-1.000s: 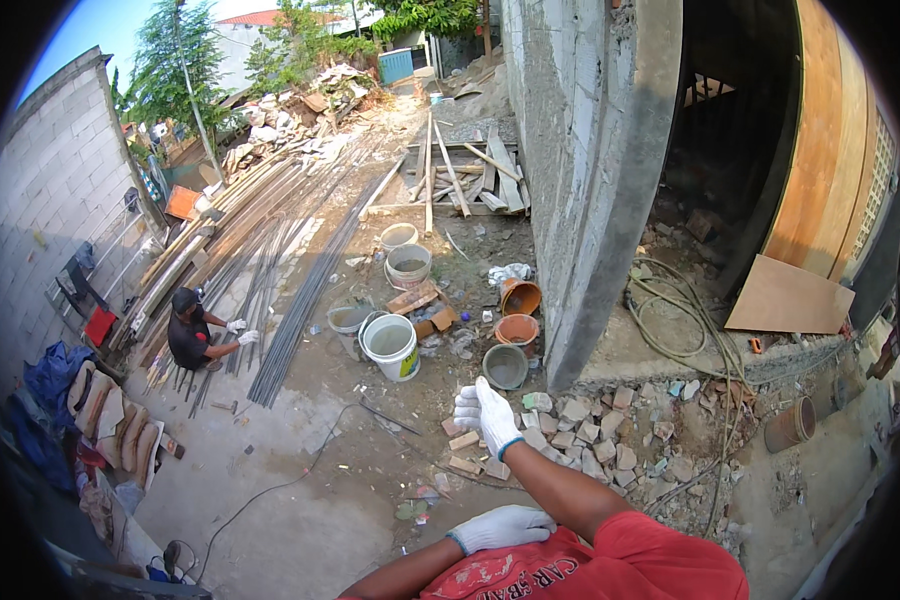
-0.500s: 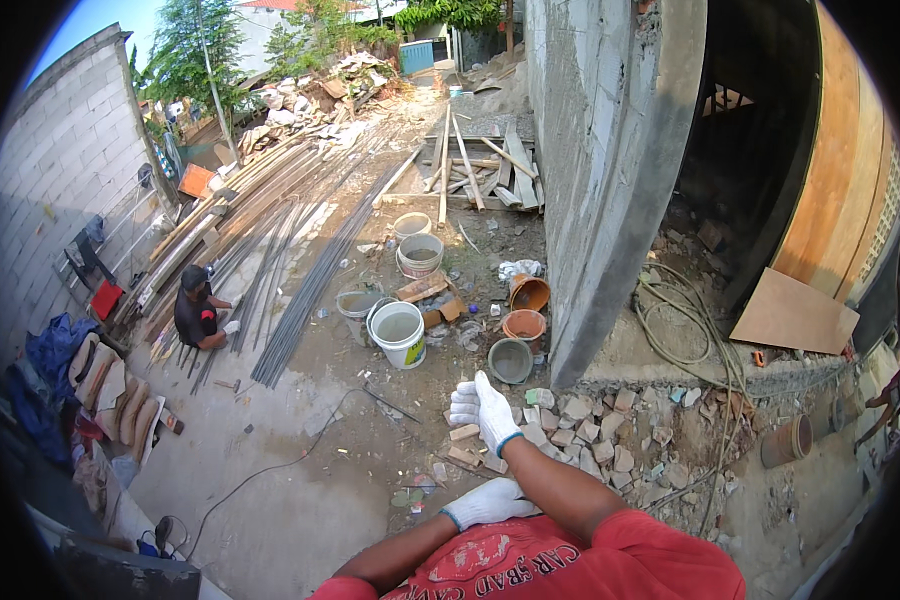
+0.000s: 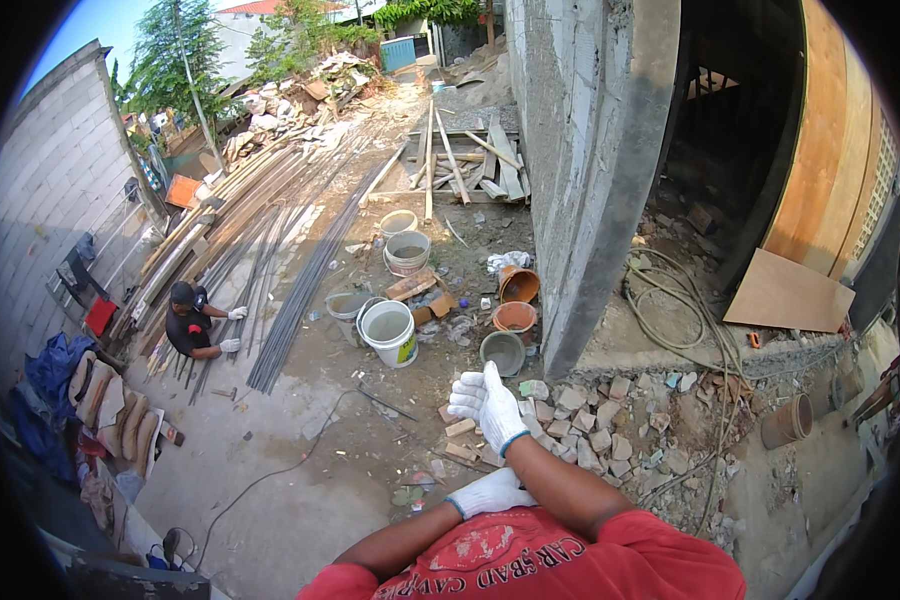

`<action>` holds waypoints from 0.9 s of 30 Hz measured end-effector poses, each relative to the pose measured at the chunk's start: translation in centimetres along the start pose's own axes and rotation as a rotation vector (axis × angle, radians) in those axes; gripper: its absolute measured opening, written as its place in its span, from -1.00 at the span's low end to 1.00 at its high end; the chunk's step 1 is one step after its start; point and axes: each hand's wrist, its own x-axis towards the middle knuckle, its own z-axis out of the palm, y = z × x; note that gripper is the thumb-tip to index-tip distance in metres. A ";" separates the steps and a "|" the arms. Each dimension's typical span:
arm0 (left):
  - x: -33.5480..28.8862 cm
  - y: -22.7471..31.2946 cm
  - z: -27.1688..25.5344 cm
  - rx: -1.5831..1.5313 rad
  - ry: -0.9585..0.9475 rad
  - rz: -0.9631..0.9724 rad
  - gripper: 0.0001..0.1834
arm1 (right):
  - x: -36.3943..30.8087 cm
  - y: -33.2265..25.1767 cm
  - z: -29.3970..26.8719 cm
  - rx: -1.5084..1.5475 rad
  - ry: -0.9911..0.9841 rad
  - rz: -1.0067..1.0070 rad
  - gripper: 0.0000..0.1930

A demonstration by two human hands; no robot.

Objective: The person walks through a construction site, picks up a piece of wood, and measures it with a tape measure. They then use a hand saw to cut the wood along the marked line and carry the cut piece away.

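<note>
Looks down from a height on a building yard. Finds the right hand [image 3: 490, 405] in a white glove lifted out in front, fingers straight and close together, thumb out, gripping nothing. Finds the left hand [image 3: 490, 492], gloved too, laid flat and loosely spread against the right forearm just behind the wrist, also gripping nothing. Compared with a second ago, shows little change: left hand slid a touch farther up to that forearm, right hand hardly shifted, ground beneath sitting much as before. Suggests, as a judgement, a pause or a settling of glove and arm rather than any handling, with no tool or material taken up. Far below the right hand, puts a heap of broken bricks [image 3: 590, 420] at the foot of a grey concrete pillar [image 3: 590, 180]; just left of it a grey basin [image 3: 502, 352] and a white bucket [image 3: 390, 335]. Farther left, shows long steel bars [image 3: 310, 270] and a crouching person [image 3: 192, 322].
</note>
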 end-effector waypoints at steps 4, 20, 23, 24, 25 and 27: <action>1.2 1.0 0.3 0.174 -0.135 -0.081 -0.44 | 1.5 -1.0 -2.1 0.024 0.087 -0.007 -0.24; 0.1 2.8 1.8 0.286 0.169 -0.008 -0.56 | -0.9 -0.2 -1.1 0.096 -0.052 0.045 -0.28; 0.7 0.7 1.4 0.432 -0.008 -0.134 -0.58 | -0.7 0.3 -0.7 0.039 -0.023 0.061 -0.28; 0.9 0.5 1.6 0.459 -0.001 -0.084 -0.58 | 0.0 0.4 -1.5 0.028 -0.007 0.059 -0.29; 0.8 0.5 1.9 0.480 0.010 -0.039 -0.58 | 0.3 0.6 -2.1 0.015 0.006 0.065 -0.30; 0.7 0.9 2.3 0.463 0.036 0.031 -0.60 | 0.6 0.8 -3.3 0.051 0.026 0.084 -0.30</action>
